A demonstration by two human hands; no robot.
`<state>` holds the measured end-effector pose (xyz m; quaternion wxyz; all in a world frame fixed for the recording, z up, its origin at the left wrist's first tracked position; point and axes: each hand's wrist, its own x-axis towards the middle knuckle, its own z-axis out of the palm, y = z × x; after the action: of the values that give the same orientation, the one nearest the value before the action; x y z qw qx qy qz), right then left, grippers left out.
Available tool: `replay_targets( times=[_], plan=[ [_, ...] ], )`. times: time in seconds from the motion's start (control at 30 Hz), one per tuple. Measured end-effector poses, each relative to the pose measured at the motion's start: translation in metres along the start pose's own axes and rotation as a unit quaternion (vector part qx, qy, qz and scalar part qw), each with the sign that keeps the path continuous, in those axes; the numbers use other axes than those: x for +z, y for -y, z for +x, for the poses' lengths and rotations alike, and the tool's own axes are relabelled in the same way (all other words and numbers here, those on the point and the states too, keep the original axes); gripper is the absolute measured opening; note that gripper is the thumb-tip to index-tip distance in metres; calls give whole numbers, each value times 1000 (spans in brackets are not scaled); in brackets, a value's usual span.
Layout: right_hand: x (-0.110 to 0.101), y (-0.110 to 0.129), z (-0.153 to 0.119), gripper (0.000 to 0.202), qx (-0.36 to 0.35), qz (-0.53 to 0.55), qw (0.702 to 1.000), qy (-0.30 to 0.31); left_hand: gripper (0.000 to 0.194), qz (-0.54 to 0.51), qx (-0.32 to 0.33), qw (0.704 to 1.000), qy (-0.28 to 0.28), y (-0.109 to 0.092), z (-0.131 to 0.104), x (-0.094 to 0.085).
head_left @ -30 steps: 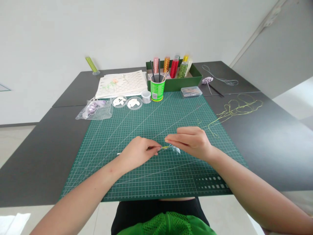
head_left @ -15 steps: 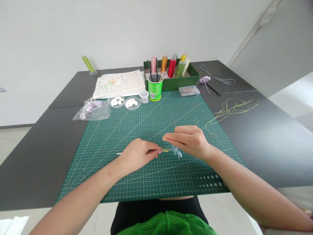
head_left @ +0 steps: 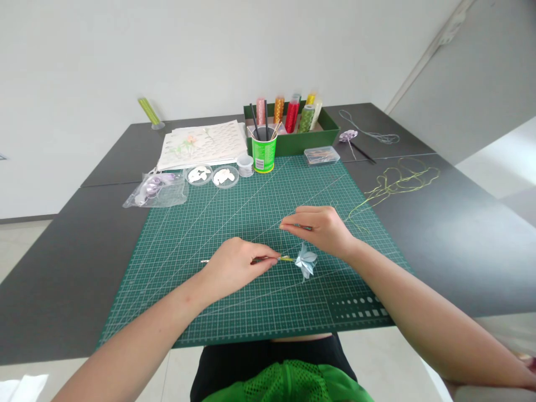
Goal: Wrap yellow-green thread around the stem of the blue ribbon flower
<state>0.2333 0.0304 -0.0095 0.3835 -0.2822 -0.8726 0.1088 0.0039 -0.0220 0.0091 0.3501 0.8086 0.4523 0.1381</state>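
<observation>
A pale blue flower (head_left: 305, 261) is sitting just beyond the fingertips of the left hand (head_left: 234, 259), to their right, and is lying below the right hand (head_left: 320, 226), apart from it. Its yellow-green stem (head_left: 287, 258) is running sideways into the left hand, whose thumb and forefinger are pinching it. A thin pale tip (head_left: 204, 261) is poking out on the wrist side of that hand; whether it belongs to the stem, I cannot tell. The right hand is hovering above and to the right of the left one, its thumb and fingers pressing together; whether they are gripping a fine thread, I cannot tell.

Beneath both hands a green cutting mat (head_left: 251, 212) is covering the middle of the desk (head_left: 439, 240). Ahead of the left hand, two clear dishes (head_left: 225, 186) are holding white pieces, and a small round tub (head_left: 245, 166) is standing beside them. Farther to that hand's left, a clear bag (head_left: 176, 195) is holding something light purple. Straight ahead of the hands, a bright green cup (head_left: 263, 156) is carrying dark sticks, and a dark green box (head_left: 295, 144) is holding colored spools behind it. Ahead of the right hand a flat clear case (head_left: 321, 156) is lying; to its right, yellow-green thread (head_left: 391, 187) is spreading in loose loops.
</observation>
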Motion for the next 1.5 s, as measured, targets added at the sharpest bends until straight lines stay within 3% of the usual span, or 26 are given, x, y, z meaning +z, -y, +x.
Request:
replay_targets(
  times=[0.57,0.73,0.9,0.97,1.17,1.5],
  plan=[
    [8,-8,-2,21,68,37,996,53,10,-35,37,994,-97,1,-3,1],
    [7,-8,-2,26,118,92,985,82,10,-103,37,980,-167,3,-2,1],
    [5,-5,-1,39,147,90,982,74,14,-220,-9,948,-229,3,1,-4],
    [6,-4,-1,41,128,78,987,63,17,-247,-34,937,-244,3,3,-7],
    [9,3,-4,20,4,46,998,43,29,-285,-72,919,-264,15,7,-10],
    [2,16,-5,21,-79,-26,996,32,31,-292,-100,917,-252,23,11,-8]
  ],
)
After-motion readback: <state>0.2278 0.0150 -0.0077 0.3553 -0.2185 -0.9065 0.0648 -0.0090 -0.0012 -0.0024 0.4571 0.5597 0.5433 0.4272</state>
